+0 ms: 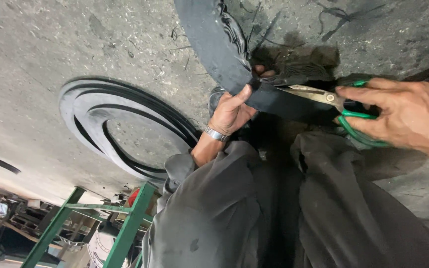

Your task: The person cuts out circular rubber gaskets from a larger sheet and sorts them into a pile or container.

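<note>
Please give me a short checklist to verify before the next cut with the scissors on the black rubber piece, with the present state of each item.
1. Left hand grips the black rubber piece firmly beside the cut: ok.
2. Right hand holds the green-handled scissors by the handles: ok.
3. Blades are open, with the tips at the rubber: ok.
4. Left fingertips are out of the blade path: not ok, they lie close to the tips.
5. Blades follow a marked line: cannot tell, no line is visible.
6. The stack of cut rubber rings on the floor lies apart from the work: ok.
</note>
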